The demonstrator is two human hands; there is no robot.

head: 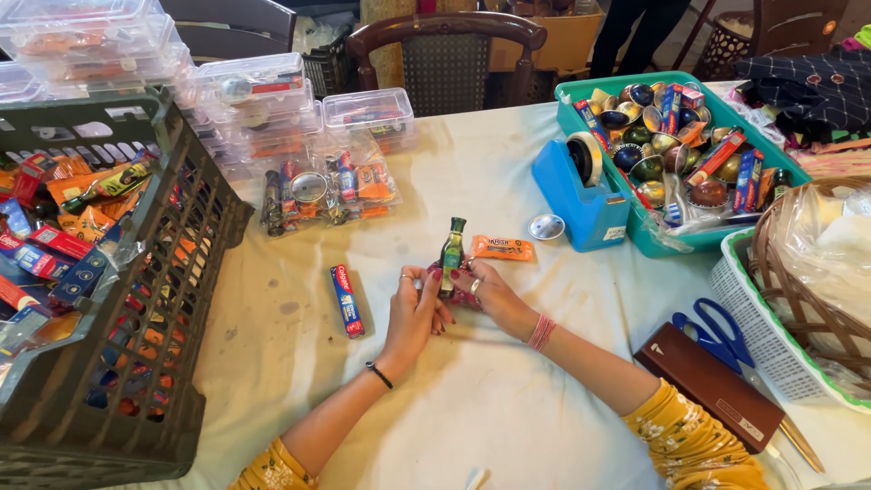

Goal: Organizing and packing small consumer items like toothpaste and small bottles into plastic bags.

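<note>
My left hand and my right hand meet at the middle of the white table. Together they hold a small green bottle upright against a reddish packet, which is mostly hidden behind my fingers. A small red and blue toothpaste box lies just left of my left hand. An orange sachet lies just beyond my right hand. A small round metal tin sits a little farther right.
A dark crate of small packets stands at left. Clear plastic boxes are stacked at the back. A blue tape dispenser, a teal tray of tins, blue scissors, a brown case and a wicker basket lie at right.
</note>
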